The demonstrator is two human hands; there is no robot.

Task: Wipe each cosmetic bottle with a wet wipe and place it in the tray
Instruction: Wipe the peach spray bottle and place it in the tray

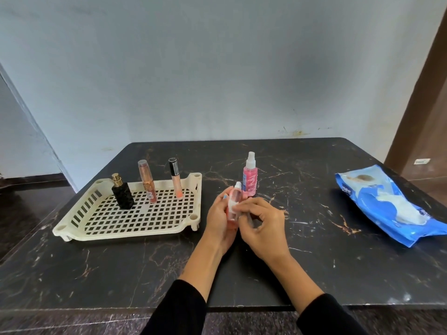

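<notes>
My left hand grips a small peach spray bottle upright above the table, just right of the tray. My right hand pinches a small white wet wipe against the bottle's side, fingers curled. Directly behind, a pink spray bottle with a white nozzle stands on the table. Three items stand at the far side of the cream perforated tray: a black perfume bottle with a gold cap, a rose-gold tube and a peach lip-gloss tube with a black cap.
A blue wet-wipe pack lies at the right side of the black marble table, a white wipe sticking out of its opening. A pale wall rises behind the table, and a brown door frame stands at the far right.
</notes>
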